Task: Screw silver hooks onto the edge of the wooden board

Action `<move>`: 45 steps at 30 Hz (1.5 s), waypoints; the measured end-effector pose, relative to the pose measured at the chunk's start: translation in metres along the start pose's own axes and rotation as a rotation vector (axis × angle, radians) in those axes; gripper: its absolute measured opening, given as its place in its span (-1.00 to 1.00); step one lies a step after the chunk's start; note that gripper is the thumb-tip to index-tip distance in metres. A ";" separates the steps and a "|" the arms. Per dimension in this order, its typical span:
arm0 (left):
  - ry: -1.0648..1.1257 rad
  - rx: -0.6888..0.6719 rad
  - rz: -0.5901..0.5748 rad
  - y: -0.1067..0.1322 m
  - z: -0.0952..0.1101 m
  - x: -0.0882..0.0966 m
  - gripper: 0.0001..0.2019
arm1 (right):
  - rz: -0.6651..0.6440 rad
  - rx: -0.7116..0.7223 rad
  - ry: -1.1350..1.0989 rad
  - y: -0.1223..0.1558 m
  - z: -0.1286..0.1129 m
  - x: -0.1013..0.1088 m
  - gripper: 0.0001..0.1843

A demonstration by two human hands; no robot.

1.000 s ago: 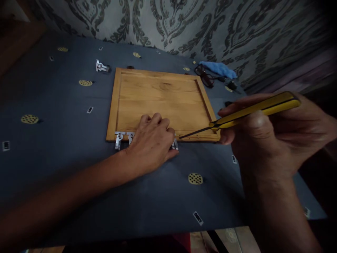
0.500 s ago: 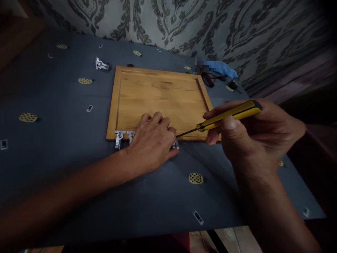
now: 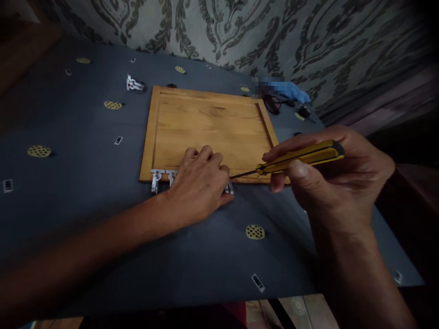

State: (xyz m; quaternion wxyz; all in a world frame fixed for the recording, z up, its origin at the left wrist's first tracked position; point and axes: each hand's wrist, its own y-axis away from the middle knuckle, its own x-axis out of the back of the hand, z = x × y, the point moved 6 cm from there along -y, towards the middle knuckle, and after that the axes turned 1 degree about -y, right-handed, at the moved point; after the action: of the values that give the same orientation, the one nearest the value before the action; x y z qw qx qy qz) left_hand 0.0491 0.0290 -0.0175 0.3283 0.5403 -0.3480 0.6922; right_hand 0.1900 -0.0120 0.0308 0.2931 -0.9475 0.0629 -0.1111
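A framed wooden panel lies flat on the table. Along its near edge sit two metal hinges, one at the left corner and another beside it, partly behind my wrist. My left hand is closed over a further hinge, of which only the right end shows. In my right hand is a yellow and black screwdriver, gripped between thumb and fingers. Its shaft points left, and the tip meets the hinge beside my left fingers; the exact contact is hidden.
A loose hinge rests on the dark blue patterned tablecloth beyond the panel's left corner. At the back right lie a blue cloth and a dark cabled item. A patterned wall borders the table's far side.
The screwdriver's handle end has dropped slightly and turned in my right hand, whose fingers have shifted a little. My left hand keeps its place on the hinge.
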 end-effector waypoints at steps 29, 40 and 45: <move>0.022 0.003 -0.019 0.001 -0.001 -0.003 -0.63 | -0.031 -0.011 0.226 0.003 -0.013 -0.006 -0.76; 0.033 0.015 -0.048 0.001 -0.001 -0.002 -0.63 | 0.193 0.125 0.298 0.002 -0.013 -0.013 -0.84; 0.041 0.013 -0.048 0.001 -0.001 -0.001 -0.64 | 0.394 0.216 0.385 0.008 -0.021 -0.002 -0.78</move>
State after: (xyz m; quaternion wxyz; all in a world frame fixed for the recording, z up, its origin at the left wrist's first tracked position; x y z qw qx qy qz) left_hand 0.0478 0.0292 -0.0191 0.3485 0.5362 -0.3238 0.6973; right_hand 0.1820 -0.0296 0.0422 0.3908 -0.8418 0.2879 -0.2360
